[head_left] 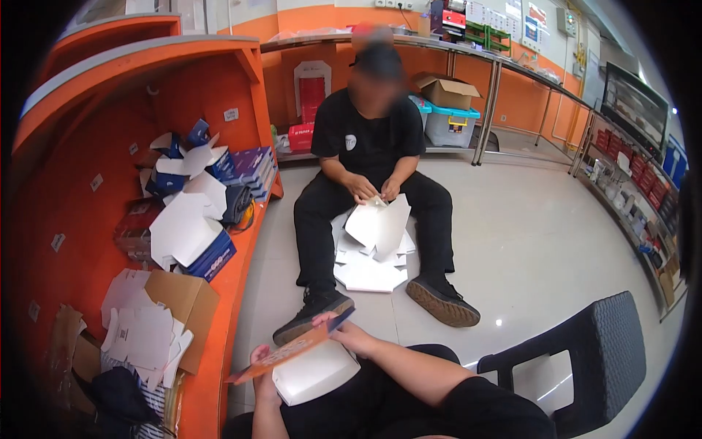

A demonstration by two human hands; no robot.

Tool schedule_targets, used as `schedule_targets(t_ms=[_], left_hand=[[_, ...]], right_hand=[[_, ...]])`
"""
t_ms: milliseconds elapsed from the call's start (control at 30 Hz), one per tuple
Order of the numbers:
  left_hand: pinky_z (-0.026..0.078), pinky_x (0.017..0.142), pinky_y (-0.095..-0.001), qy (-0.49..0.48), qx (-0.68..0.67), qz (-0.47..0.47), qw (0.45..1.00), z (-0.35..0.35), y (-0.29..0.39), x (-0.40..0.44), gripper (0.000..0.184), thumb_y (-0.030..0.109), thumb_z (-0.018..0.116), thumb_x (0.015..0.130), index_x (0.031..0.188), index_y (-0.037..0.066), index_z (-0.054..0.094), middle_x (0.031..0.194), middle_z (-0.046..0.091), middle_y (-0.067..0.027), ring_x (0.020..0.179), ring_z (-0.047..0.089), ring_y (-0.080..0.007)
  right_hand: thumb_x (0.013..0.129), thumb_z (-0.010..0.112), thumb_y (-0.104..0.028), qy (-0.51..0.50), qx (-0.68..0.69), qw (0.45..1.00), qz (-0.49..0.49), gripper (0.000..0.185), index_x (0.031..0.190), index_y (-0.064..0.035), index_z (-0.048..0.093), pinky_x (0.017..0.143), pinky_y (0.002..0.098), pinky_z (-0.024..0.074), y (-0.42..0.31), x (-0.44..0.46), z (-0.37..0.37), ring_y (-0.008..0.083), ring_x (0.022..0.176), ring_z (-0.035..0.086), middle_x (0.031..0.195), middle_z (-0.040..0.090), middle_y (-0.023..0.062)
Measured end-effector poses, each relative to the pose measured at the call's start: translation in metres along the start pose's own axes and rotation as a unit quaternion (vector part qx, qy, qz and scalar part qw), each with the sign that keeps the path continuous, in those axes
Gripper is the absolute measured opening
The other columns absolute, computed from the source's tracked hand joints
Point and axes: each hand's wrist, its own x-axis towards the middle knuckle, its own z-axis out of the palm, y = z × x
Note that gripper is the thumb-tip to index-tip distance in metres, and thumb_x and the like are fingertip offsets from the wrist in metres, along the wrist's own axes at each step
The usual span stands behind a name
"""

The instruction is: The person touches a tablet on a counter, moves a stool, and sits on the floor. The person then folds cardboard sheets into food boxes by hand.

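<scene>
A cardboard box [314,374], white inside with a printed orange and dark blue lid [296,349], rests over my lap with the lid tilted up. My left hand [262,360] grips the lid's left side, its fingers partly hidden by the cardboard. At the far right end of the lid, my right hand [346,335] is closed on the edge. Opposite me, a seated person in black [369,139] handles a folded white carton [379,225] with both hands. Flat white cartons [369,272] lie in a pile between that person's legs.
On my left, an orange shelf [238,293] holds several box blanks, blue boxes [252,168] and a brown carton [191,311]. A black chair [585,358] stands at my right. Behind the person are a metal table [486,110] and a lidded plastic bin [450,132].
</scene>
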Motion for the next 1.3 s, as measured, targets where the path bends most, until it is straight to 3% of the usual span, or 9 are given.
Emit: schedule_targets(t_ms=[100, 267, 400, 567, 800, 900, 1133, 1267, 1300], left_hand=[[0.04, 0.093, -0.0369, -0.043, 0.012, -0.019, 0.999, -0.009, -0.01, 0.002, 0.038, 0.015, 0.062, 0.078, 0.109, 0.011, 0.041, 0.128, 0.033, -0.0115, 0.114, 0.041, -0.0242], [0.042, 0.091, -0.0368, -0.048, 0.146, 0.039, 0.987, -0.02, -0.023, 0.0, 0.027, 0.014, 0.062, 0.077, 0.098, 0.013, 0.046, 0.131, 0.031, -0.0093, 0.113, 0.042, -0.0241], [0.035, 0.099, -0.0357, -0.03, 0.056, 0.013, 0.998, 0.0, -0.009, -0.009, 0.024, 0.011, 0.06, 0.076, 0.096, 0.011, 0.047, 0.129, 0.033, -0.0105, 0.118, 0.038, -0.0228], [0.035, 0.094, -0.0342, -0.012, 0.026, 0.022, 0.999, 0.001, 0.001, -0.01, 0.012, 0.013, 0.06, 0.075, 0.084, 0.008, 0.053, 0.121, 0.041, -0.0106, 0.114, 0.04, -0.0222], [0.031, 0.096, -0.0361, -0.05, 0.172, 0.155, 0.972, -0.01, -0.001, -0.007, 0.02, 0.008, 0.067, 0.069, 0.083, 0.009, 0.053, 0.114, 0.044, -0.013, 0.112, 0.041, -0.0239], [0.033, 0.095, -0.0354, -0.051, 0.143, 0.117, 0.981, -0.012, 0.0, -0.008, 0.021, 0.009, 0.067, 0.069, 0.084, 0.009, 0.053, 0.114, 0.043, -0.0128, 0.111, 0.042, -0.0236], [0.037, 0.093, -0.0346, -0.096, 0.177, 0.155, 0.967, -0.011, 0.015, -0.01, 0.026, 0.011, 0.069, 0.068, 0.087, 0.007, 0.053, 0.115, 0.041, -0.0136, 0.11, 0.042, -0.0235], [0.038, 0.093, -0.0349, -0.098, 0.126, 0.134, 0.978, -0.022, 0.006, -0.007, 0.028, 0.013, 0.072, 0.065, 0.085, 0.007, 0.053, 0.115, 0.04, -0.0146, 0.109, 0.043, -0.0235], [0.037, 0.094, -0.0355, -0.118, 0.188, 0.176, 0.959, -0.024, 0.007, -0.006, 0.032, 0.019, 0.07, 0.072, 0.097, 0.006, 0.054, 0.117, 0.043, -0.0143, 0.108, 0.045, -0.0233]], right_hand=[[0.077, 0.055, -0.002, -0.01, -0.028, 0.998, -0.048, 0.03, 0.106, -0.0054, 0.05, 0.097, 0.0328, 0.0317, 0.018, 0.004, -0.008, 0.021, 0.113, 0.042, 0.114, 0.044, 0.0093], [0.083, 0.055, -0.015, -0.011, 0.037, 0.997, -0.069, 0.021, 0.101, -0.0057, 0.049, 0.096, 0.0326, 0.0307, 0.035, 0.003, 0.001, 0.0205, 0.11, 0.041, 0.108, 0.046, 0.0094], [0.085, 0.053, -0.018, 0.027, 0.038, 0.998, -0.052, 0.013, 0.088, -0.0062, 0.048, 0.094, 0.0314, 0.0307, 0.019, -0.008, 0.009, 0.0199, 0.107, 0.043, 0.104, 0.048, 0.0093], [0.082, 0.058, -0.025, -0.022, -0.054, 0.991, -0.122, 0.023, 0.096, -0.0079, 0.052, 0.094, 0.0316, 0.0316, 0.025, -0.008, 0.0, 0.0203, 0.107, 0.043, 0.109, 0.044, 0.0107], [0.082, 0.058, -0.017, -0.026, -0.063, 0.986, -0.152, 0.016, 0.094, -0.0065, 0.054, 0.093, 0.0309, 0.0333, 0.013, -0.011, 0.01, 0.0212, 0.104, 0.045, 0.103, 0.047, 0.0099], [0.078, 0.064, -0.024, -0.048, 0.019, 0.997, -0.063, 0.03, 0.102, -0.0091, 0.054, 0.097, 0.0341, 0.0294, 0.02, -0.009, 0.007, 0.0224, 0.113, 0.039, 0.114, 0.041, 0.0122], [0.075, 0.066, -0.013, -0.127, -0.064, 0.987, -0.081, 0.03, 0.104, -0.0115, 0.059, 0.099, 0.0307, 0.0282, -0.006, -0.013, 0.004, 0.0212, 0.114, 0.037, 0.111, 0.04, 0.0094], [0.073, 0.068, -0.015, -0.111, -0.062, 0.989, -0.072, 0.033, 0.105, -0.012, 0.06, 0.098, 0.029, 0.0296, -0.001, -0.013, 0.005, 0.0196, 0.113, 0.039, 0.109, 0.041, 0.0079], [0.078, 0.066, -0.021, -0.107, -0.042, 0.99, -0.075, 0.039, 0.113, -0.0081, 0.055, 0.097, 0.0297, 0.0317, -0.002, -0.013, 0.006, 0.0194, 0.112, 0.041, 0.114, 0.044, 0.0085]])
